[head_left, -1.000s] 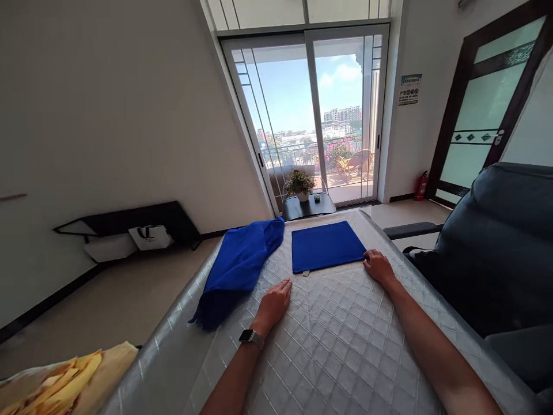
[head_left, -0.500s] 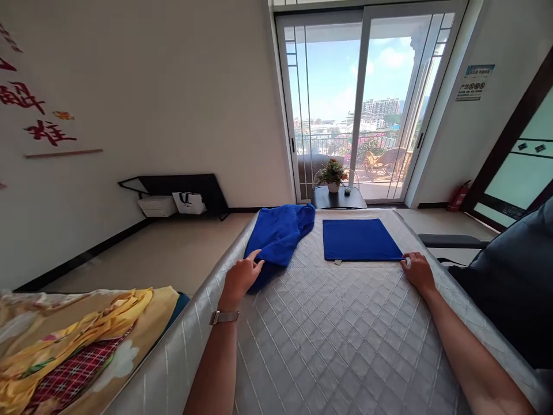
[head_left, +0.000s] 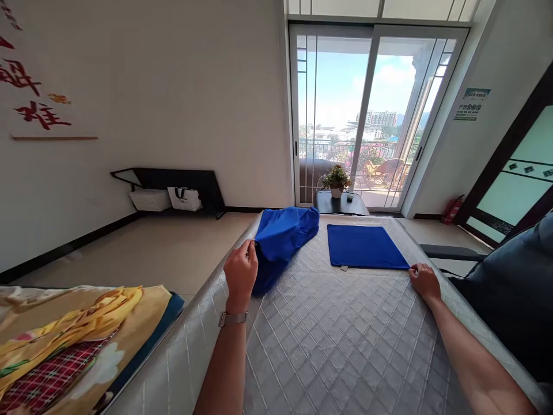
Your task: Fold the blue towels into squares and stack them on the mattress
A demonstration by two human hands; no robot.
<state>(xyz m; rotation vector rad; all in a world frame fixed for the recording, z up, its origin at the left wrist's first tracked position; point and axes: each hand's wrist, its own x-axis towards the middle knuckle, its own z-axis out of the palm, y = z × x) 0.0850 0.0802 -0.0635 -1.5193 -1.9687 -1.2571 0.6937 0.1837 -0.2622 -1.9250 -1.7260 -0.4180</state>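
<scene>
My left hand (head_left: 242, 270) pinches the near edge of a crumpled blue cloth (head_left: 283, 233) and holds that edge raised. The rest of the cloth lies bunched at the far left of a silver-grey quilted surface (head_left: 337, 340). To its right, a flat blue fabric square (head_left: 366, 246) lies spread out, with a small pale tag at its near edge. The fingers of my right hand (head_left: 425, 281) are closed at the square's near right corner.
Past the far edge stands a small black table (head_left: 341, 203) with a potted plant (head_left: 337, 180). A dark chair (head_left: 510, 288) is close on the right. Yellow and plaid fabrics (head_left: 78, 340) lie at lower left. A black rack (head_left: 177, 190) stands by the wall.
My left hand has closed on the crumpled cloth and lifted its near edge. My right hand stays at the square's corner. The view has tilted slightly up.
</scene>
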